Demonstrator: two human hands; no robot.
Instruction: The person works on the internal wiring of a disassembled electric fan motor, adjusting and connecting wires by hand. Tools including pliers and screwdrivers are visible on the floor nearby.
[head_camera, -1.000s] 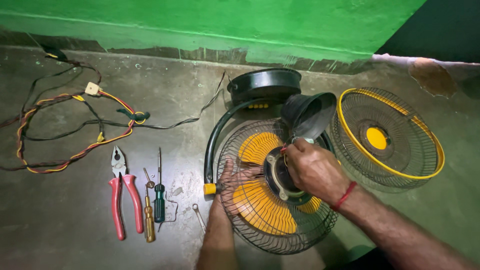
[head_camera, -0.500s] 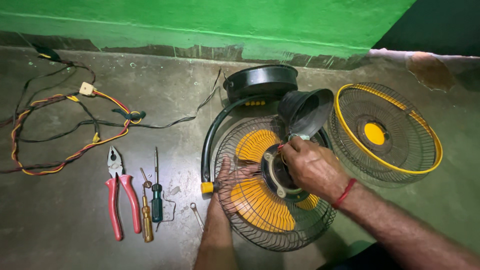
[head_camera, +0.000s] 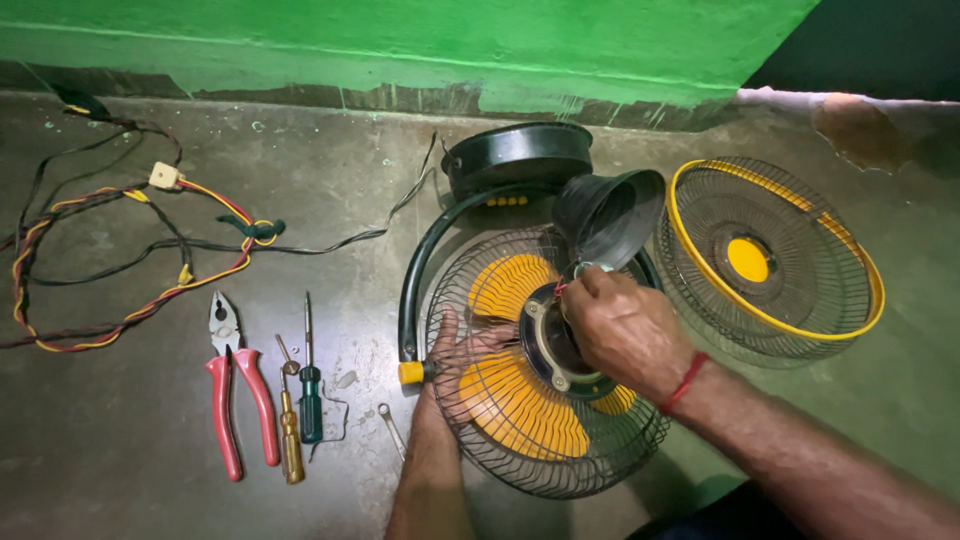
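Note:
A dismantled table fan lies on the floor, its yellow blades (head_camera: 505, 285) inside a black wire grille (head_camera: 560, 470). My left hand (head_camera: 462, 352) holds the grille's left side, fingers spread, with the wires crossing over them. Over the black motor (head_camera: 545, 345) at the hub sits my right hand (head_camera: 622, 325), its fingertips pinched on a small metal part (head_camera: 585, 269) at the motor's top. The black cone-shaped motor cover (head_camera: 610, 215) stands tilted just above that hand. The fan's round black base (head_camera: 515, 155) and curved black arm (head_camera: 415, 280) lie beyond.
The detached front grille (head_camera: 775, 260), yellow-rimmed, lies to the right. Red-handled pliers (head_camera: 235, 385), two screwdrivers (head_camera: 300, 400) and a small spanner (head_camera: 392, 428) lie left of the fan. A tangle of red, yellow and black wires (head_camera: 130, 260) spreads far left. A green wall (head_camera: 450, 45) closes the back.
Both hands stay on the fan almost unmoved. The view has drifted slightly, so the fan and tools sit a little differently in frame.

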